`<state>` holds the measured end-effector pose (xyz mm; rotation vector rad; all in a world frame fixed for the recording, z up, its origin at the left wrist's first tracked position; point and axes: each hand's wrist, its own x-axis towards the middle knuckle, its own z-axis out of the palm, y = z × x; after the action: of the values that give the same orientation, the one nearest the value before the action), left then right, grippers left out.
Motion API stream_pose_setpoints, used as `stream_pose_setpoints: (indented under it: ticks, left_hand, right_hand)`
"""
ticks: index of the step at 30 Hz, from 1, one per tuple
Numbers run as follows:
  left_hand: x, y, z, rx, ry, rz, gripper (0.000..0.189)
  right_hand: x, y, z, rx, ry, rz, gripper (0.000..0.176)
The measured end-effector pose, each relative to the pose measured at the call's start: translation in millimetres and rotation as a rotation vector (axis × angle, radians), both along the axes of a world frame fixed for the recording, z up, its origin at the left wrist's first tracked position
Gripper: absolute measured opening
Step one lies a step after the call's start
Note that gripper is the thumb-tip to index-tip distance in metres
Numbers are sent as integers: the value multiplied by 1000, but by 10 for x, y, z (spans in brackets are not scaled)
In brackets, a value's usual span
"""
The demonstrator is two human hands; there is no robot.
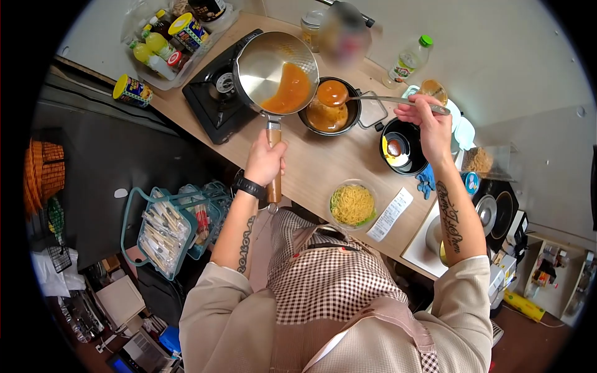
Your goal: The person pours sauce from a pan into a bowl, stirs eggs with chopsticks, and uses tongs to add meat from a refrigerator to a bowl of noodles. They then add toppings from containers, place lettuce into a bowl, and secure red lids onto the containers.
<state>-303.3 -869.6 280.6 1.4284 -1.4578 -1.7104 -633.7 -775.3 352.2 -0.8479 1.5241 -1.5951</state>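
Note:
My left hand [266, 160] is wrapped round the wooden handle of a steel saucepan [255, 68]. The pan is tilted, and orange-brown sauce [290, 89] has pooled on its right side. In my right hand [425, 119] is the long handle of a ladle [398, 99]. Its bowl, full of sauce, is over a small black pot [356, 118] that holds more of the brown sauce. Below my right hand stands a black bowl [387, 137] with yellow and white pieces and a brown spot inside. A round container of noodles [353, 205] sits near the front edge.
A black portable stove [214, 121] lies partly under the pan. A receipt [390, 214] is beside the noodles. At the back stands a green-capped bottle [407, 62]; a bin of bottles [177, 74] is at back left. A teal basket [186, 248] hangs off the left side.

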Motion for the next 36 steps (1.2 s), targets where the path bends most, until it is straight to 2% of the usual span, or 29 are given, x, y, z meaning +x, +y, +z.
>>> stream_pose_setpoints:
  ticks: [4,7,10,11,14,18,20,23,26,28,32,36]
  left_hand:
    - [-19,18,14,2,12,3,17]
    - [-38,35,57,-3,-10,-14,17]
    - [-75,55,82,-4,-22,-36,17]
    - [-96,63,95,1,-16,-39,17]
    - [-160,110,136,14,6,-57,19]
    - [-292,218,190,24,28,-95,21]
    - [-372,288,205,30,25,-128,20]
    - [-524,402,203,33,29,-197,20]
    - [-707,527,195,51,46,-260,20]
    - [-830,611,208,73,42,-290,21]
    - [-1024,755,135,84,54,-348,22]
    - [-1168,897,64,70,57,-406,23]
  right_hand:
    - [1,123,-403,12,-5,19,24]
    - [98,270,-629,56,107,134,26]
    - [130,452,-672,17,563,243,20]
    - [167,504,-672,-20,586,213,17]
    - [194,726,-493,-138,663,106,18]
    - [135,1096,-253,-173,416,-112,19]
    - [67,1217,-109,-207,368,-130,21]
    - [-3,1218,121,-188,489,-88,21]
    - [-124,1116,226,-154,839,11,21]
    - [-174,1075,238,-144,938,28,19]
    - [-316,1132,184,-59,886,32,18]
    - [-449,1290,11,46,384,-67,20]
